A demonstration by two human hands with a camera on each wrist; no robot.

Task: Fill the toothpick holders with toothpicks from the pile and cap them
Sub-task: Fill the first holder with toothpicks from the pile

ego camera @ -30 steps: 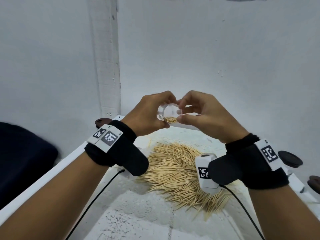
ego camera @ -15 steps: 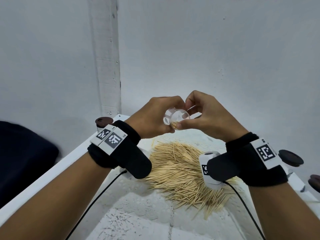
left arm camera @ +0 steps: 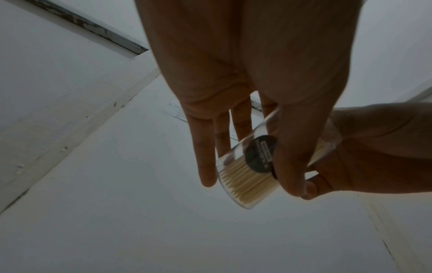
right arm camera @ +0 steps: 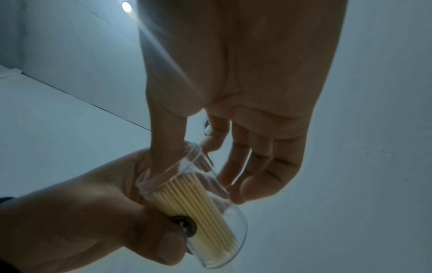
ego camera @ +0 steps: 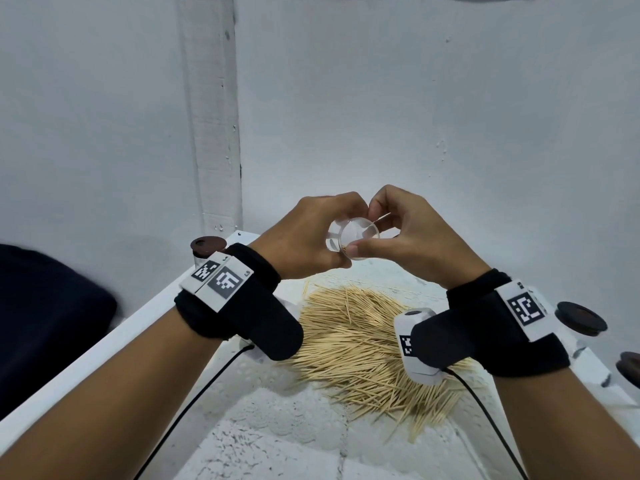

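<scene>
A clear toothpick holder (ego camera: 358, 244) is held up above the pile, its open mouth tilted toward me. My left hand (ego camera: 318, 237) grips its body, thumb on the black label (left arm camera: 260, 155). A bundle of toothpicks (right arm camera: 198, 206) lies inside along the lower wall. My right hand (ego camera: 365, 228) has thumb and forefinger curled at the holder's rim (right arm camera: 187, 158), the thumb pressed on its lower edge. In the left wrist view the holder (left arm camera: 243, 177) sits between the thumb and the fingers. The toothpick pile (ego camera: 363, 341) lies on the white table below both hands.
A capped holder with a brown lid (ego camera: 207, 245) stands at the table's far left corner. Two loose brown caps (ego camera: 581, 318) (ego camera: 630, 368) lie at the right edge. White walls close in behind. A dark object (ego camera: 45, 323) sits beyond the left edge.
The holder has turned from lying sideways to facing its mouth at me. The right hand's fingers have moved up to the rim, and both hands have shifted slightly right.
</scene>
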